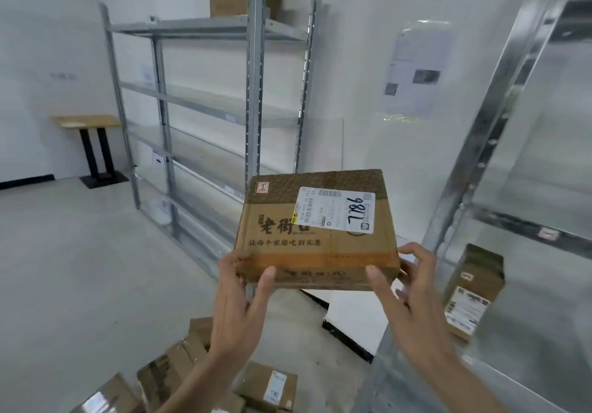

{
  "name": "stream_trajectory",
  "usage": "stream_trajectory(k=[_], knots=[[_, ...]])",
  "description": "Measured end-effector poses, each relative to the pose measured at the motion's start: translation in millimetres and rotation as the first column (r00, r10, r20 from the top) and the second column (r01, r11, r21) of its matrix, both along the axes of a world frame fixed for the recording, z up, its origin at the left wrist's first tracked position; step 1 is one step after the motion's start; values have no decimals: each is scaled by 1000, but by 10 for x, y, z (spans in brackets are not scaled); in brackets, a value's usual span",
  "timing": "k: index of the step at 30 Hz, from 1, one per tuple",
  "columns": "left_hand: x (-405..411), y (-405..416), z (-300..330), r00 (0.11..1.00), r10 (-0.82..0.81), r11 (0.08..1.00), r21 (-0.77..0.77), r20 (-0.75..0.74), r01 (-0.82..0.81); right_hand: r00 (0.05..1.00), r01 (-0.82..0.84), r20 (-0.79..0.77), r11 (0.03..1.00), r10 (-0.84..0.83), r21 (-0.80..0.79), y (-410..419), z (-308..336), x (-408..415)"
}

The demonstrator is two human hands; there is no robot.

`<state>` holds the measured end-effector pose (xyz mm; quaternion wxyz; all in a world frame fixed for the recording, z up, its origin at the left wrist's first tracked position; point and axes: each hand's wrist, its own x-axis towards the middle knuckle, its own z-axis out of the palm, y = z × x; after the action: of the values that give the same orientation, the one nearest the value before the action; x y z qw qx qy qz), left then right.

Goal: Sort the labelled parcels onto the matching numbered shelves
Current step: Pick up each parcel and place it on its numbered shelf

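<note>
Both hands [237, 297] grip the labelled parcel [317, 230].

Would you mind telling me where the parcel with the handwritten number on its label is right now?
In the head view, the parcel is centre frame, held up by the left hand and right hand at its near corners, between the two metal racks.

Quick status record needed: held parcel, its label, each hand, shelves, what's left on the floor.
held parcel: cardboard box, raised in front of the shelves
label: white sticker, handwritten 7186
left hand: grips the near left corner
right hand: grips the near right corner
left rack: boxes on the top shelf only
right rack: one small box
floor: several parcels
</note>
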<state>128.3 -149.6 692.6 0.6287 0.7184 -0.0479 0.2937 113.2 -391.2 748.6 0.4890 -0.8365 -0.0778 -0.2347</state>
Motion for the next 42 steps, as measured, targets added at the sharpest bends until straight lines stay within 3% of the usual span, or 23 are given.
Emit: stream_trajectory(k=[4, 8, 12, 15, 19, 23, 27, 34, 42], knots=[[-121, -241, 426, 999, 32, 998, -52, 27, -30, 998, 47, 49, 997, -51, 67, -149, 304, -248], [-244, -462, 861, 995, 30, 992, -128, 92, -19, 997, -51, -43, 967, 63, 249, -486, 623, -434], [-392, -731, 1296, 992, 28, 995, -96, 126, -16, 990, -79, -100, 975, 101, 206, -898, 928, -613], [-537, -968, 1627, 980, 33, 998, -62, 198, -21, 993, -104, -26, 969, 113, 222, -1119, 1192, -758], [-691, -1209, 1988, 966, 38, 999, -38, 254, -29, 991, -128, 87, 922, 104, 366, -1316, 1532, -977], [-888, -1474, 2229, 961, -58, 990, -105, 272, 90, 988, -98, 154, 897, 34, 431, -1526, 1739, -1184], [-1053, -1657, 2404, 946, -97, 989, -74, 308, 125, 988, -63, 151, 898, -4, 436, -1759, 1887, -1366], [-1320, -1850, 2811, 927, -115, 981, -108, 357, 163, 991, -10, 133, 970, -23, 242, -2050, 2231, -1728], [-1496, -2040, 3221, 906, -186, 924, -246, 381, 293, 979, 1, 191, 941, -70, 339, -2090, 2406, -1971]])
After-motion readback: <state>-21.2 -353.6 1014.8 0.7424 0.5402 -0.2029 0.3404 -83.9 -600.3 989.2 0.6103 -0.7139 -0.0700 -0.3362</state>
